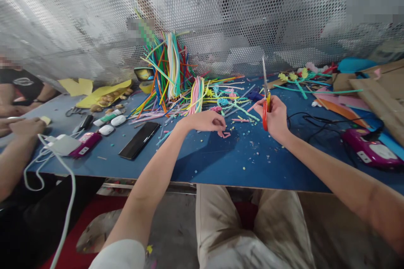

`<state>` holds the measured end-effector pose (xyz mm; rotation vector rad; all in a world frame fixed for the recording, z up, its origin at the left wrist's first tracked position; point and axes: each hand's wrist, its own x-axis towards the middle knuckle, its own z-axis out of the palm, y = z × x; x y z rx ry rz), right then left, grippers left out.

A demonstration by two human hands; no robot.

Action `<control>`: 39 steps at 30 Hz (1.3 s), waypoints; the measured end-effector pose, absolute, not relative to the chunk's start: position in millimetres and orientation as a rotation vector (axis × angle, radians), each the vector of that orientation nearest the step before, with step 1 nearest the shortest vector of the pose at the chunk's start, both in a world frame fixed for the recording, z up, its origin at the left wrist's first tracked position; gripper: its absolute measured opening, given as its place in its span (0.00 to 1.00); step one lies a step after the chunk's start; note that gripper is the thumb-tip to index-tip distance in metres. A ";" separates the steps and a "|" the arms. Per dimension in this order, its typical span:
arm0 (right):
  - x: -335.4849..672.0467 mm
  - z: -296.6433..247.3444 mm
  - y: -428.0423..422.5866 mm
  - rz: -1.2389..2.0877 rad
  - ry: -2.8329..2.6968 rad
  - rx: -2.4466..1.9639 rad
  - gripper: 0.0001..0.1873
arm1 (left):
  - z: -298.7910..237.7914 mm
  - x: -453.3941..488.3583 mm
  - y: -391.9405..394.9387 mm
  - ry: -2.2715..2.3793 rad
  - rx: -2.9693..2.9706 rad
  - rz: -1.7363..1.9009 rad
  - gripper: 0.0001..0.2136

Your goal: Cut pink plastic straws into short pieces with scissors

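My left hand (206, 121) is closed in a pinch above the blue table (217, 168). A short, bent pink pipe cleaner (226, 135) sticks out below its fingertips. To the right, my right hand (277, 117) grips a pair of scissors (265, 120) by the red and yellow handles, with the blades pointing up and away from me. Whether the blades are apart is hard to see. Between and behind my hands lie cut pink pieces (240, 120), small scraps and a tangle of coloured pipe cleaners. A pink and white bundle of pipe cleaners (196, 96) lies just beyond my left hand.
A tall heap of pipe cleaners (172, 67) leans at the perforated metal screen (221, 17). Left are a phone (139, 141), white earbud cases, a purple power strip (85, 144) and a co-worker's hands (28, 126). Right are another purple power strip (372, 149), black cables and cardboard (385, 101).
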<state>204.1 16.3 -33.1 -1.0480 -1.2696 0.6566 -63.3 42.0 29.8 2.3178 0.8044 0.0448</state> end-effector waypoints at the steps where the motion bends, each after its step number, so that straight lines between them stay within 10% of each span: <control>1: 204.0 -33.2 16.3 0.655 -1.271 -1.049 0.11 | 30.5 -63.0 42.1 0.788 2.327 0.065 0.07; 39: 190.8 -26.3 5.2 0.968 -1.384 -0.905 0.16 | -8.7 -5.3 22.2 0.714 1.501 0.818 0.20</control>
